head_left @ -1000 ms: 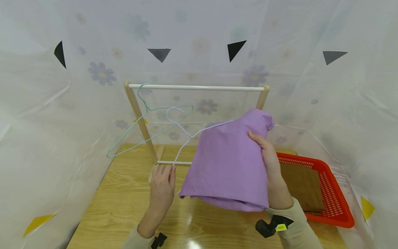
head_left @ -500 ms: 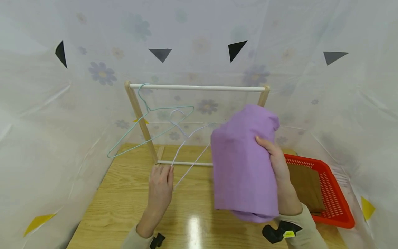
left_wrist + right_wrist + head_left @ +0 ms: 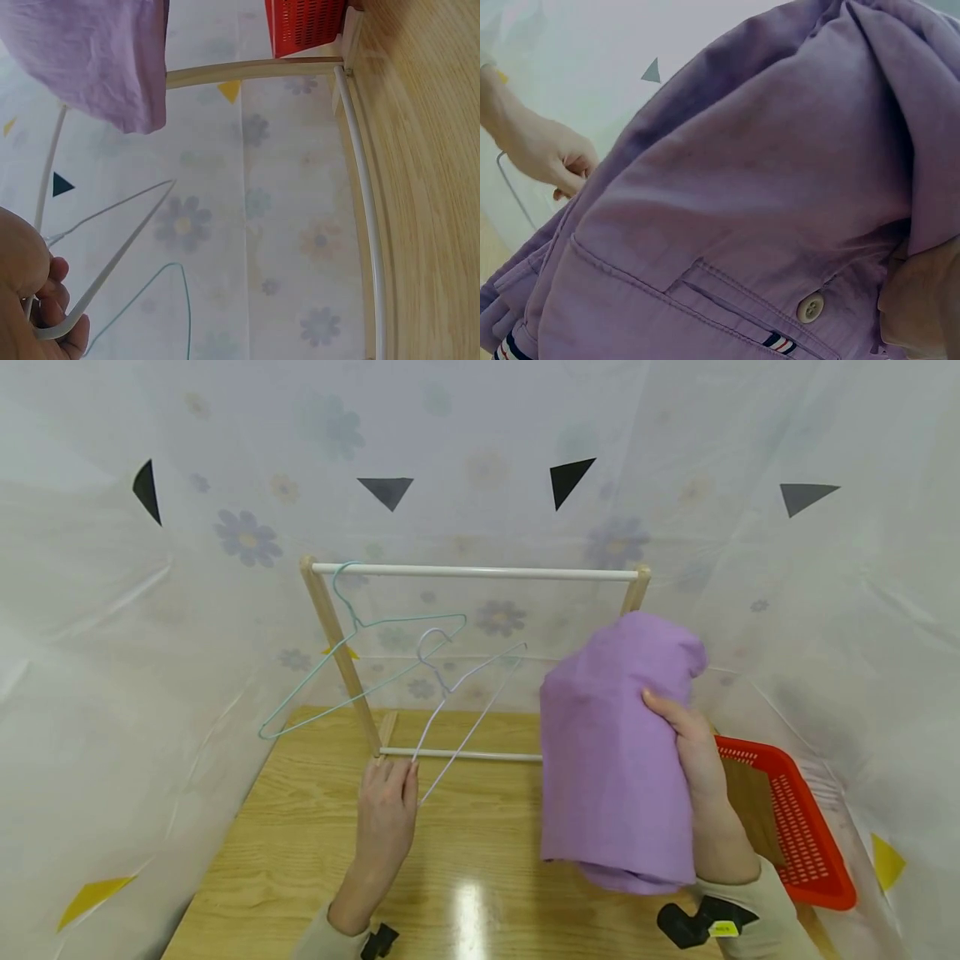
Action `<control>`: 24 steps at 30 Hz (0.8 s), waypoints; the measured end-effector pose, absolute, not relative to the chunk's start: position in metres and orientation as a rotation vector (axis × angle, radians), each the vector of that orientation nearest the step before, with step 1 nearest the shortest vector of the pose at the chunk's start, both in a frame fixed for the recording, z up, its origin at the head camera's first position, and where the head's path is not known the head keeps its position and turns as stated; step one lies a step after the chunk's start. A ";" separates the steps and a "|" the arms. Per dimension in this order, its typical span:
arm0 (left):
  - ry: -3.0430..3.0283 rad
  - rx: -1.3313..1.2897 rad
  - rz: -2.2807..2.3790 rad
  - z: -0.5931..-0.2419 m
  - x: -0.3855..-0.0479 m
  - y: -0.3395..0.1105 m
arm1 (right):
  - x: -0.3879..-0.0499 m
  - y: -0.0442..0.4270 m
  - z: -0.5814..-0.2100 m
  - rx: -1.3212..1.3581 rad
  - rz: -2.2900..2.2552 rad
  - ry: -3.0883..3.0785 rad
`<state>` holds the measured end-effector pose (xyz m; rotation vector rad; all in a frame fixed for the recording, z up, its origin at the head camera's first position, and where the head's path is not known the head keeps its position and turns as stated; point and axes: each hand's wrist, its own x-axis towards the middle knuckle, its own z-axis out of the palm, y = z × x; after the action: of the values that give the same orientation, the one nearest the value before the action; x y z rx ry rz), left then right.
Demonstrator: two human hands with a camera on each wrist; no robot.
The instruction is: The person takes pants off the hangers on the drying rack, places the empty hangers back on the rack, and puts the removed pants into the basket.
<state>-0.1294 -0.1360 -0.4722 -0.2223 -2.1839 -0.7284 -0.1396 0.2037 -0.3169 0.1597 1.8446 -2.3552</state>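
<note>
My left hand (image 3: 386, 818) grips one lower corner of a pale lilac wire hanger (image 3: 446, 687), holding it tilted above the table with its hook upward. The left wrist view shows my fingers (image 3: 58, 300) curled round that bent corner. On the right, my right hand (image 3: 697, 752) holds a purple garment (image 3: 615, 760) by its side, thumb over the front and the other fingers hidden behind the cloth. A button (image 3: 810, 307) and striped trim (image 3: 780, 342) show on the garment in the right wrist view. Hanger and garment are apart.
A wooden rack with a white top bar (image 3: 480, 572) stands at the back. From the bar's left end hangs a mint green hanger (image 3: 356, 625). A red basket (image 3: 813, 835) with brown cloth (image 3: 756, 806) sits at right on the wooden table (image 3: 292, 827).
My right hand has drawn the purple garment to the right, off the hanger's right arm. That arm now shows bare. My left hand has barely moved.
</note>
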 end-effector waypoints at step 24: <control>-2.174 -0.216 -0.727 -0.475 -0.124 -0.137 | -0.142 0.252 -0.320 0.391 -2.412 1.842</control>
<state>-0.1244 -0.1365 -0.4746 -0.2155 -2.1737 -0.7272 -0.1419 0.2521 -0.3202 0.3914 1.8420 -2.4123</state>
